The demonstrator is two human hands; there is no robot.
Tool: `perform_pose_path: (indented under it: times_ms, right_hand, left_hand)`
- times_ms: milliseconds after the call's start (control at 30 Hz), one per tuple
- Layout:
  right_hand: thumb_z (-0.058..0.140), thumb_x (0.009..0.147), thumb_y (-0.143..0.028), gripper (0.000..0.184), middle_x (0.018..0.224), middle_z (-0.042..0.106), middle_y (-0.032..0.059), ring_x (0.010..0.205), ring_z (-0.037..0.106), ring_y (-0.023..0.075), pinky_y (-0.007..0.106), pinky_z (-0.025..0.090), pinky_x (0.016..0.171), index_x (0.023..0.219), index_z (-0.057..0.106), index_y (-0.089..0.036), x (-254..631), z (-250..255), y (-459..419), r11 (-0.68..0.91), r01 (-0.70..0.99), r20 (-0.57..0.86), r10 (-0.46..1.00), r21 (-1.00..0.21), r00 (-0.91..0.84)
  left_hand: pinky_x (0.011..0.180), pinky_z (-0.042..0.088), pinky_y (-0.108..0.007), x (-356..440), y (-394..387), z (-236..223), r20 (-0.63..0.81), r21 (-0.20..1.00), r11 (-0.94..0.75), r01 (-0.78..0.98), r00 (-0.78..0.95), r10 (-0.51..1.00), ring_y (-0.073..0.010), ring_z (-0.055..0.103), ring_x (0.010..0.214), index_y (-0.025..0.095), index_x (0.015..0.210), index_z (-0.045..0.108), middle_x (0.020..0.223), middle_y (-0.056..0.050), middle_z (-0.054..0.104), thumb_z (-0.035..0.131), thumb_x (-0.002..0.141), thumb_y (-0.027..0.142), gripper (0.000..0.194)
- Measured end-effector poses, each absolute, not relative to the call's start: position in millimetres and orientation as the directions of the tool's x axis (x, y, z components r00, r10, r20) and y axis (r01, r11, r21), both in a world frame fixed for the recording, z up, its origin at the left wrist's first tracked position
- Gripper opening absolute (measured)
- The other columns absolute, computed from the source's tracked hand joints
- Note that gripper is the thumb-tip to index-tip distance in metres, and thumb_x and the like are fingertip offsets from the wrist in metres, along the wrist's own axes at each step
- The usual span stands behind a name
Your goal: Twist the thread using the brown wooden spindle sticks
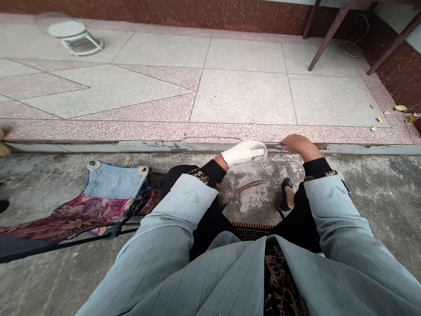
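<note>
My left hand (pixel 248 152), in a white knitted glove, is closed around the left end of a brown rod (pixel 321 146). The rod looks like a wooden handle, with a greyish ringed section between my hands. My bare right hand (pixel 297 145) wraps over it farther right, and the rod's blunt end sticks out beyond that hand. Both hands are at the edge of the raised step. My glove hides whatever is at the rod's left end. Below my hands, an angled brown stick-like piece (pixel 248 188) lies on the concrete, apart from them.
A folding recliner (pixel 98 206) with patterned fabric stands at my left. The tiled step (pixel 243 96) runs across in front. On it are a white stool (pixel 80 37) at the far left and dark wooden legs (pixel 329 37) at the far right. Small yellow leaves (pixel 400 108) lie near the right edge.
</note>
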State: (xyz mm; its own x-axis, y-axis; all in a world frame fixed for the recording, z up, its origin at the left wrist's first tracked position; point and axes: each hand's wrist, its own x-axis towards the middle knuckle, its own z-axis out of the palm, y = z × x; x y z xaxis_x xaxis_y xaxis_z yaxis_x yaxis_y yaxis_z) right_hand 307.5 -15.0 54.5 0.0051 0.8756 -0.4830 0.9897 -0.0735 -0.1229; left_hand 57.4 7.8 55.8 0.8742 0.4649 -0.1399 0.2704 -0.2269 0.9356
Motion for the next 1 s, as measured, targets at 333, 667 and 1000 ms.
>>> perform_pose_path:
  times_ms: [333,667,1000]
  right_hand:
    - [0.078,0.075,-0.042,0.059,0.074,0.068,-0.0004,0.058,0.052,0.0084,0.024,0.042,0.059,0.129,0.069,-0.019,324.2,81.4,-32.7,-0.151,0.502,-0.495,0.545,-0.852,-0.677]
    - [0.076,0.077,-0.046,0.046,0.069,0.056,-0.0026,0.055,0.047,0.008,0.02,0.039,0.049,0.113,0.067,-0.019,310.1,68.5,-19.5,-0.009,-0.119,-0.026,0.99,-0.993,0.139]
    - [0.058,0.09,-0.033,0.041,0.087,0.068,0.0078,0.069,0.057,0.0176,0.031,0.045,0.064,0.128,0.067,-0.021,315.1,52.8,-6.5,-0.253,0.722,-0.008,0.946,-0.644,0.324]
  left_hand:
    - [0.049,0.035,-0.019,42.8,32.7,53.1,-0.154,0.908,-0.19,0.372,0.721,0.675,-0.0083,0.049,0.05,0.014,0.081,0.065,0.057,0.001,0.056,0.051,0.088,0.027,0.019]
    - [0.071,0.051,-0.028,55.6,21.4,38.2,-0.103,0.989,0.145,0.038,0.873,0.477,-0.0131,0.065,0.067,0.01,0.087,0.068,0.076,-0.009,0.069,0.058,0.091,0.037,0.03]
    - [0.057,0.043,-0.021,58.3,10.7,43.9,-0.212,0.975,0.003,0.224,0.919,0.332,-0.0105,0.059,0.059,0.011,0.092,0.072,0.068,-0.004,0.066,0.061,0.086,0.034,0.026]
